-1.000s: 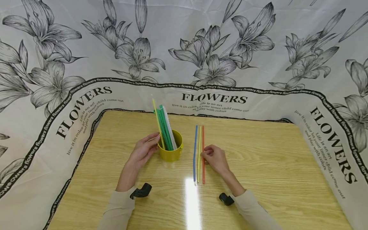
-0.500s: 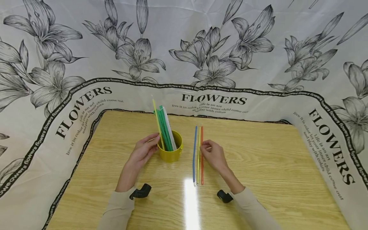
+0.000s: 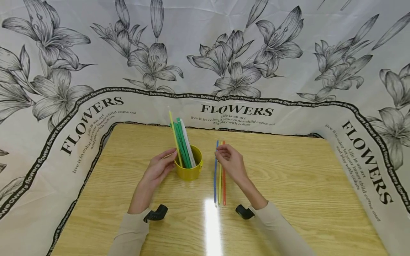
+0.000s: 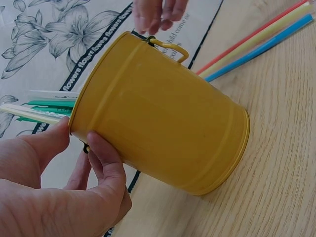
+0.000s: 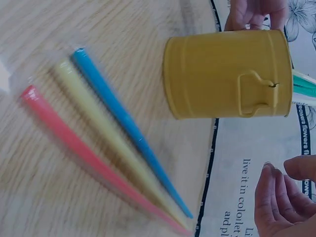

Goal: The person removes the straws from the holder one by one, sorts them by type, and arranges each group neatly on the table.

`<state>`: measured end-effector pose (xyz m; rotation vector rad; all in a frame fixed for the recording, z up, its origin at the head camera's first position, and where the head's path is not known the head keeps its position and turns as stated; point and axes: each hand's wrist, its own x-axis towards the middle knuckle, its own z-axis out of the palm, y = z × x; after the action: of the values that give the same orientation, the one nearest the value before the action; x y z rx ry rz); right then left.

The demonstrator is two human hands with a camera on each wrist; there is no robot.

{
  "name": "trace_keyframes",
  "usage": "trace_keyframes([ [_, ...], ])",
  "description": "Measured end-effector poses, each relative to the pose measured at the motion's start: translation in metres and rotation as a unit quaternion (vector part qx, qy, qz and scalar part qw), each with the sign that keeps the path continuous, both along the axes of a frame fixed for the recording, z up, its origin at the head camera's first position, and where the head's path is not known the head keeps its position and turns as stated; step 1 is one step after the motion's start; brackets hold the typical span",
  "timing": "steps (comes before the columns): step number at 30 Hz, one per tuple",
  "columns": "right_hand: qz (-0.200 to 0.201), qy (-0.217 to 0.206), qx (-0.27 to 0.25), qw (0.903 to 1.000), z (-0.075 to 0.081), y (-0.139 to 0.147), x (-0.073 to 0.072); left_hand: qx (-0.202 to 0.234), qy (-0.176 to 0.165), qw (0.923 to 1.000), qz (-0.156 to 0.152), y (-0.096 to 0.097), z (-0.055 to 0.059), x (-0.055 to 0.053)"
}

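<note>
A yellow metal bucket point(image 3: 189, 174) with side handles stands on the table. Thumb and fingers of my left hand point(image 3: 158, 168) hold it by its left rim and side. Leaning in the bucket are a yellow straw point(image 3: 174, 135), green straws point(image 3: 183, 142) and a white one point(image 3: 188, 142). To the right lie a blue straw point(image 3: 215, 181), a yellow straw point(image 3: 219, 188) and a red straw point(image 3: 224, 188), side by side in clear wrappers. My right hand point(image 3: 233, 163) hovers over their far ends, fingers loosely bent. In the right wrist view, nothing is between its thumb and fingers.
A wooden table point(image 3: 288, 177) carries everything. Behind and along its sides hangs a white cloth point(image 3: 179, 64) printed with flowers. Black wrist camera mounts point(image 3: 157, 213) stick out from both sleeves. A light reflection lies near the table's front.
My right hand has moved from beside the red straw up and left, over the far ends of the straws. The red straw has shifted slightly left, closer to the yellow one. My left hand stays put.
</note>
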<state>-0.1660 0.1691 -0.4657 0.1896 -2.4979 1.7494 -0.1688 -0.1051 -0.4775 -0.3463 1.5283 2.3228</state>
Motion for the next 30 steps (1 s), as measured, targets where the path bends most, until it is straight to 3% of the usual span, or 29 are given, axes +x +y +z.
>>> trace_keyframes([
  [9,0.003,0.039,-0.049,0.9980,0.011,-0.019,-0.001,-0.004,0.006,1.0000,-0.006,0.000,0.000,0.001],
  [16,0.017,0.040,-0.059,0.9973,0.021,-0.037,-0.003,-0.001,0.001,1.0000,-0.003,-0.001,0.000,0.001],
  [30,0.050,0.068,-0.053,0.9950,0.021,-0.070,-0.007,-0.001,-0.002,1.0000,0.000,0.000,0.000,-0.001],
])
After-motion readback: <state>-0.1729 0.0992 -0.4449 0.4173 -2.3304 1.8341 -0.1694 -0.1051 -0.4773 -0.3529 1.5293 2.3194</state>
